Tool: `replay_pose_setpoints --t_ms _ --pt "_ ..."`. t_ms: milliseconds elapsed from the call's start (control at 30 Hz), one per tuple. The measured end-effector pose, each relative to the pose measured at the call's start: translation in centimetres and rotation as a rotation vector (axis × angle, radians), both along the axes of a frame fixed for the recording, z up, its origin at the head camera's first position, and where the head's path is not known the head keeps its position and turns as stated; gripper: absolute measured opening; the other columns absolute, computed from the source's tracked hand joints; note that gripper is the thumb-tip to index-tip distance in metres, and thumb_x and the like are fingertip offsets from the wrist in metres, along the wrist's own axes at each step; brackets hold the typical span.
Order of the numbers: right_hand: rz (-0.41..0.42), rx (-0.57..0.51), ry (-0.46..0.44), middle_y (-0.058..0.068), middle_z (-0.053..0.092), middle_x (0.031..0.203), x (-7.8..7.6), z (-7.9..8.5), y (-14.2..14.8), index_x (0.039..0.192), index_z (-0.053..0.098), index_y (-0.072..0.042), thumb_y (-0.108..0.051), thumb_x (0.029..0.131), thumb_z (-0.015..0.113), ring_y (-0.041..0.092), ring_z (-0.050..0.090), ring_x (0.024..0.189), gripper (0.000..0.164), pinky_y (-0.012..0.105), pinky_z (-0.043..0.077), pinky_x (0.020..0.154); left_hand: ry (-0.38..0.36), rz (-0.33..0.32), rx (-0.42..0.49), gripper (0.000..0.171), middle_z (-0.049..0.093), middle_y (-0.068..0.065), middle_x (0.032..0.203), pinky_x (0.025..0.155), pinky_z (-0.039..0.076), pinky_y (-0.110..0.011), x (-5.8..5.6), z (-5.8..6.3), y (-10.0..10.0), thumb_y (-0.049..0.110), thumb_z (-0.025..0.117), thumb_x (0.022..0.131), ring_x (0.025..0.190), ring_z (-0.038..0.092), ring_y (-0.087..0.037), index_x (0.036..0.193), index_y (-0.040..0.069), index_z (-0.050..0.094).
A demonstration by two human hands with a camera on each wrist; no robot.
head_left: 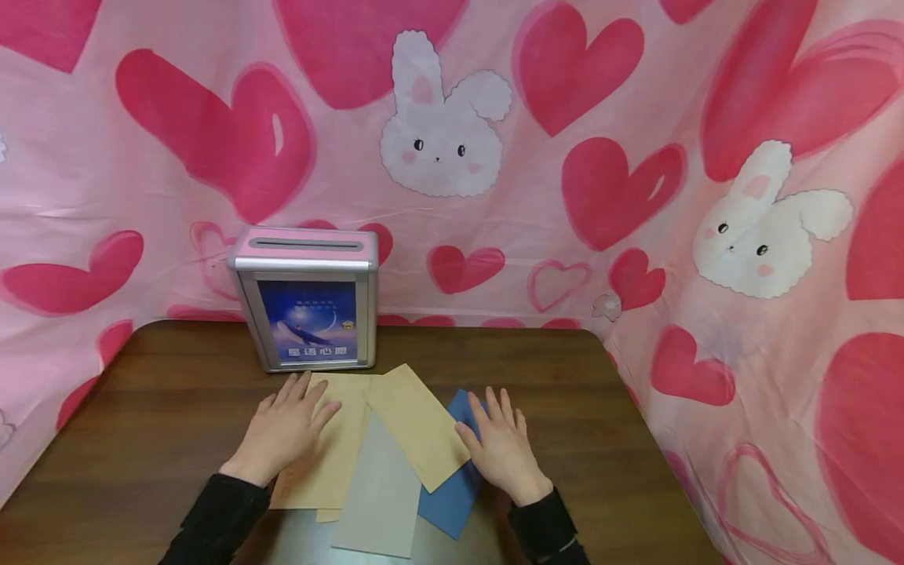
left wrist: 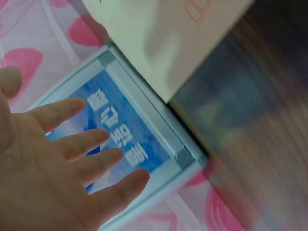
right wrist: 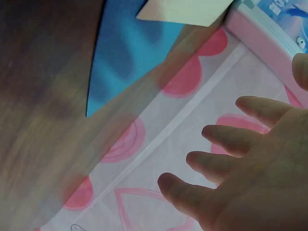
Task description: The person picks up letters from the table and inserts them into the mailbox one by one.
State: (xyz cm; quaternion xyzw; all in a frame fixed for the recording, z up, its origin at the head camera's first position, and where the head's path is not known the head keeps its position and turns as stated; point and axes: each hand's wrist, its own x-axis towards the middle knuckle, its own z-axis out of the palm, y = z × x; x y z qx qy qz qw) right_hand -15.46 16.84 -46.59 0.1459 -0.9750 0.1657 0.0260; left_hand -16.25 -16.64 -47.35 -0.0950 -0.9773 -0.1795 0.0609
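Several paper envelopes lie fanned out and overlapping on the table. A large tan envelope [head_left: 335,463] is at the left, a grey envelope [head_left: 381,494] in the middle, a smaller tan envelope [head_left: 417,428] slanting across, and a blue envelope [head_left: 448,502] partly under it. My left hand [head_left: 282,431] hovers palm down over the large tan envelope, fingers spread, holding nothing. Over the blue envelope's right side is my right hand [head_left: 503,451], its fingers spread and holding nothing. Both wrist views show the palms bare, with the blue envelope [right wrist: 130,57] beyond the right fingers.
Behind the envelopes stands a silver-framed box [head_left: 307,314] with a slot in its pink top and a blue whale picture on its front. The brown wooden table [head_left: 565,377] ends at a pink cloth [head_left: 466,220] printed with hearts and rabbits.
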Motion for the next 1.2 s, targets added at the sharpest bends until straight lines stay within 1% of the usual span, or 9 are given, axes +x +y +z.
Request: replay_pose_setpoints --t_ms 100,167,367,467,567,700,933,1100,1200 --pt "0.017 0.008 -0.017 0.028 0.032 0.150 0.1 -0.3 -0.3 0.143 0.043 -0.007 -0.044 0.096 0.047 0.046 0.015 0.138 0.060 0.073 0.023 0.102 -0.026 -0.023 -0.006 0.058 0.041 -0.033 0.142 0.094 0.032 -0.074 -0.7 -0.5 0.7 0.046 0.048 0.096 0.131 0.029 -0.050 0.130 0.000 0.056" --pt "0.022 0.013 -0.039 0.028 0.033 0.149 0.2 -0.6 -0.5 0.142 0.044 -0.006 -0.044 0.096 0.048 0.047 0.018 0.138 0.060 0.072 0.024 0.102 -0.031 -0.044 -0.011 0.055 0.045 -0.033 0.138 0.091 0.035 -0.074 -1.3 -0.8 1.2 0.043 0.053 0.094 0.129 0.034 -0.049 0.127 -0.001 0.058" --pt "-0.016 -0.004 -0.124 0.027 0.037 0.147 0.2 -1.2 -1.1 0.142 0.044 -0.004 -0.043 0.094 0.052 0.047 0.024 0.135 0.063 0.071 0.027 0.102 0.010 -0.104 0.001 0.046 0.058 -0.029 0.125 0.086 0.045 -0.068 -3.0 -1.1 3.7 0.033 0.065 0.088 0.114 0.051 -0.045 0.119 -0.001 0.063" --pt "-0.040 -0.027 -0.131 0.028 0.043 0.142 0.1 -1.4 -1.4 0.140 0.046 -0.002 -0.044 0.092 0.056 0.047 0.034 0.130 0.064 0.070 0.033 0.098 0.024 -0.135 0.033 0.045 0.061 -0.026 0.121 0.087 0.047 -0.064 -3.8 -1.1 5.0 0.028 0.068 0.085 0.109 0.055 -0.044 0.120 -0.001 0.063" --pt "-0.055 -0.044 -0.140 0.027 0.050 0.135 0.1 -1.7 -1.7 0.138 0.049 -0.002 -0.048 0.089 0.058 0.044 0.044 0.122 0.068 0.067 0.039 0.093 0.031 -0.146 0.053 0.048 0.063 -0.025 0.119 0.087 0.048 -0.062 -4.6 -1.3 6.0 0.026 0.071 0.083 0.108 0.056 -0.042 0.121 -0.001 0.062" --pt "-0.076 -0.041 -0.132 0.024 0.056 0.125 -0.2 -2.4 -2.0 0.135 0.052 -0.001 -0.052 0.085 0.061 0.039 0.050 0.112 0.072 0.063 0.045 0.086 0.007 -0.113 0.048 0.052 0.063 -0.026 0.116 0.085 0.050 -0.060 -5.6 -1.8 7.0 0.026 0.074 0.080 0.106 0.057 -0.043 0.120 -0.002 0.061" --pt "-0.160 -0.054 -0.171 0.023 0.056 0.117 -0.8 -3.2 -2.2 0.132 0.054 -0.002 -0.056 0.076 0.069 0.038 0.052 0.106 0.079 0.061 0.050 0.074 -0.060 -0.024 0.044 0.051 0.057 -0.027 0.109 0.081 0.050 -0.061 -7.6 -3.3 8.1 0.031 0.076 0.077 0.105 0.052 -0.043 0.111 -0.004 0.063" --pt "-0.201 -0.036 -0.178 0.022 0.055 0.110 -1.2 -3.4 -2.3 0.130 0.055 -0.003 -0.055 0.068 0.076 0.037 0.055 0.100 0.083 0.060 0.051 0.071 -0.102 0.035 0.059 0.054 0.054 -0.028 0.106 0.074 0.052 -0.061 -8.6 -3.5 8.5 0.030 0.078 0.075 0.101 0.050 -0.043 0.110 -0.008 0.061" --pt "-0.213 -0.021 -0.182 0.021 0.055 0.107 -1.4 -3.5 -2.4 0.128 0.056 -0.004 -0.053 0.065 0.079 0.036 0.057 0.096 0.083 0.060 0.051 0.070 -0.131 0.052 0.073 0.059 0.053 -0.030 0.108 0.075 0.052 -0.062 -9.0 -3.4 8.8 0.028 0.080 0.073 0.102 0.049 -0.045 0.113 -0.010 0.058"
